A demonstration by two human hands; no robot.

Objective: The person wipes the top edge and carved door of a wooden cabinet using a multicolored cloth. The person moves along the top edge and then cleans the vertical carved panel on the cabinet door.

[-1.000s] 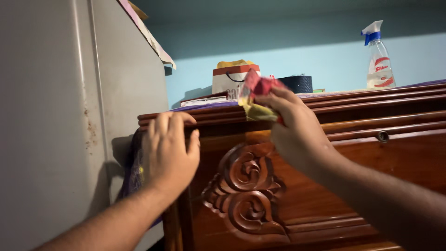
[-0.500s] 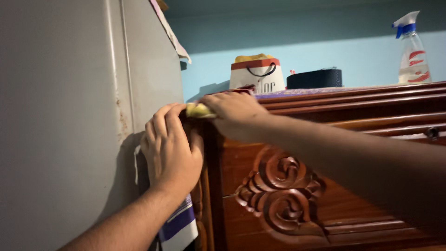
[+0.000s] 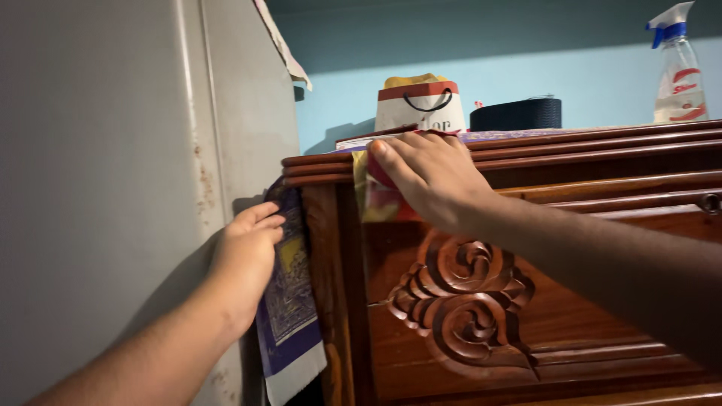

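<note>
Pressing down over the moulded top edge of the carved wooden cabinet (image 3: 526,301), the right hand (image 3: 429,177) has its fingers (image 3: 391,162) curled around a red and yellow cloth (image 3: 380,199), clenched on it, with the cloth hanging a little below the edge against the cabinet front, just above the carved scroll. At the cabinet's left side the left hand (image 3: 244,259) lies flat, fingers (image 3: 265,218) stretched out and released, resting on a purple patterned sheet (image 3: 289,301) that hangs down that side; it may be paper or fabric. A grey refrigerator (image 3: 113,188) stands just beside the cabinet. On top of the cabinet sit a small gift bag (image 3: 420,109), a dark round container (image 3: 517,114) and a spray bottle (image 3: 679,75).
</note>
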